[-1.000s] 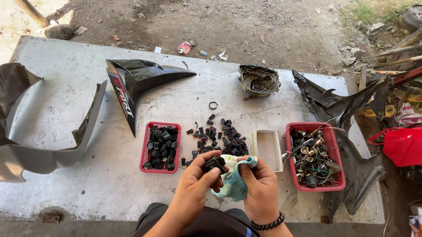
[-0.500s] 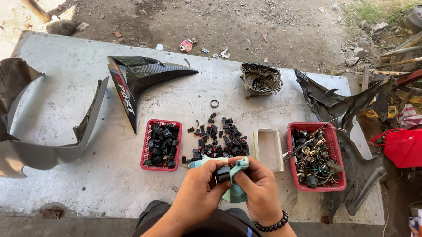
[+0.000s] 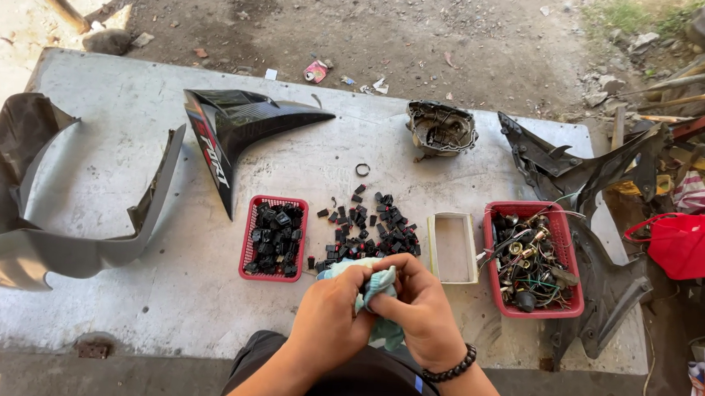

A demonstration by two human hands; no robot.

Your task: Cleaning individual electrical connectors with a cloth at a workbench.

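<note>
The small red basket (image 3: 274,239) of black parts serves as the landmark. Far to its left lies a grey curved fairing panel (image 3: 50,204), and just up and left of it a black pointed panel (image 3: 234,134) with its tip aimed right. Both rest on the grey concrete slab (image 3: 118,290).

Below and to the right of the basket, the left hand (image 3: 330,319) and the right hand (image 3: 420,312) meet at the slab's near edge. Between them is a pale teal cloth (image 3: 381,293), bunched and pinched by the fingers of both hands; whether a small part sits wrapped inside it cannot be told. The cloth lies at the centre of the two grips, neither hand clearly nearer, and its loose end hangs down toward the person's lap, so its long axis runs roughly near to far. Both wrists angle inward with fingers curled and thumbs on top, and the right one wears a black bead bracelet (image 3: 450,365).

Right of the basket, just beyond the hands, is a loose heap of black connectors (image 3: 371,224), then an empty cream tray (image 3: 451,246), then a larger red basket (image 3: 535,258) of wires and fittings. Farther right are a dark fairing piece (image 3: 583,167) and a red bag (image 3: 696,243).
</note>
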